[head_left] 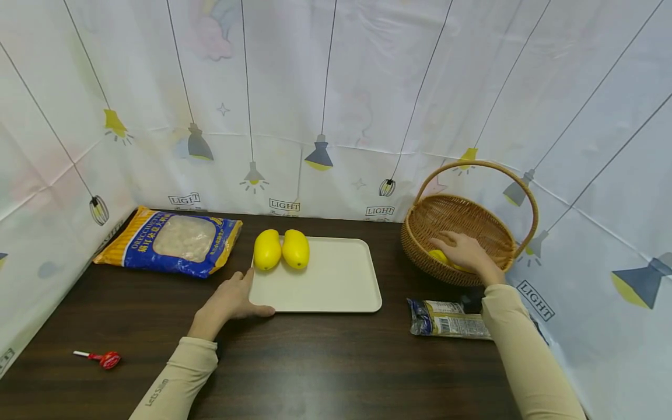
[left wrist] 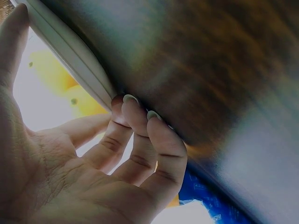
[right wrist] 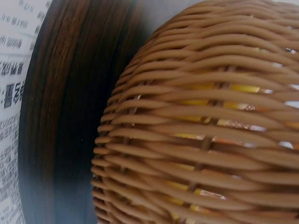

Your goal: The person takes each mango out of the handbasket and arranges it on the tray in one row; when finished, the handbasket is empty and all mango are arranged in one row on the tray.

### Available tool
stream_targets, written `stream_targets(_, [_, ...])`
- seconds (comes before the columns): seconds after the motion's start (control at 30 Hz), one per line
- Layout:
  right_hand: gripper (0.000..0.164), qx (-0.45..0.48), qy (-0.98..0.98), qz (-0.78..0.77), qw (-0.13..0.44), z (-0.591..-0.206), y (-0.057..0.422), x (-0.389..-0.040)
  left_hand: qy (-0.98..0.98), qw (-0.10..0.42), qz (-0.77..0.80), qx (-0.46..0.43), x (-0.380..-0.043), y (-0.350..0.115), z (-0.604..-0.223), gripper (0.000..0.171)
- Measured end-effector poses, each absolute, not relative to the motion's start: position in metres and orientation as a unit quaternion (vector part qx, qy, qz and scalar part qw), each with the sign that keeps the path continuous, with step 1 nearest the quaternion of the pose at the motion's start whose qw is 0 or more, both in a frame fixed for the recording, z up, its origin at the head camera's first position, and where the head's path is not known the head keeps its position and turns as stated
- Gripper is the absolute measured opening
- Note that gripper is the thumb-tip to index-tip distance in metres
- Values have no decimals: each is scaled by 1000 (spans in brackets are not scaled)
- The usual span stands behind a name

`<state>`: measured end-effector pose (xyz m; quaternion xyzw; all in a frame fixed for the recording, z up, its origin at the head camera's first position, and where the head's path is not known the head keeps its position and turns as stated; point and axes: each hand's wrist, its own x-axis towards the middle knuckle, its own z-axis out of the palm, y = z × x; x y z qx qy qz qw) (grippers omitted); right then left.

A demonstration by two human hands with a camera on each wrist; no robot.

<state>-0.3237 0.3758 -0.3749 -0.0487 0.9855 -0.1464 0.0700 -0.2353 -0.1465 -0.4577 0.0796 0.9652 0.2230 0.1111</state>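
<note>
Two yellow mango-like fruits lie side by side at the left end of a cream tray. My left hand touches the tray's front left corner, thumb along the front edge and fingers against the left side. In the left wrist view, bent fingertips meet the rim and the thumb is spread apart. Inside a wicker basket on the right, my right hand reaches over a yellow fruit. Its grip is partly hidden. The right wrist view shows only the basket's woven side, yellow showing through.
A blue and yellow pasta bag lies at the back left. A red lollipop is at the front left. Before the basket lies a long packet, partly under the right forearm. A patterned curtain stands behind the dark table.
</note>
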Motion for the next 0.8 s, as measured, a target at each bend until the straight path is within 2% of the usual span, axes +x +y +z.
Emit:
stream_targets(0.3, [86,-69,984,-124,111,-380,378,-325,964,108,228,81,-234,-148,-457,122])
stream_targets(0.8, [67,-127,976,-98,149,-387,375,-338,965,102,228,79,-233,-148,-458,121])
